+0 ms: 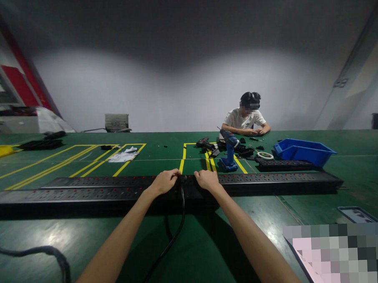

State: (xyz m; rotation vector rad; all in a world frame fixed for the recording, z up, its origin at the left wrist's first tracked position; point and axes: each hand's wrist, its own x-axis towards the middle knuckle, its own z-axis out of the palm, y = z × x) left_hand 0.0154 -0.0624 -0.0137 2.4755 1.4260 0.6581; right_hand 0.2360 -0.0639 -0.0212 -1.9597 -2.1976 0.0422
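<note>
Both hands rest at the middle of the frame on a long black power strip (pixel 84 191), the left hand (pixel 164 181) curled over its top edge, the right hand (pixel 207 180) cupped on it just beside; whether either truly grips is hard to tell. The strip's long axis runs left to right across the green table (pixel 212 249), and a black cable (pixel 176 236) drops from between the hands toward the lower frame. Beyond, right of centre, stand a blue drill (pixel 229 150) and a blue bin (pixel 304 151), where another person (pixel 245 120) sits working.
</note>
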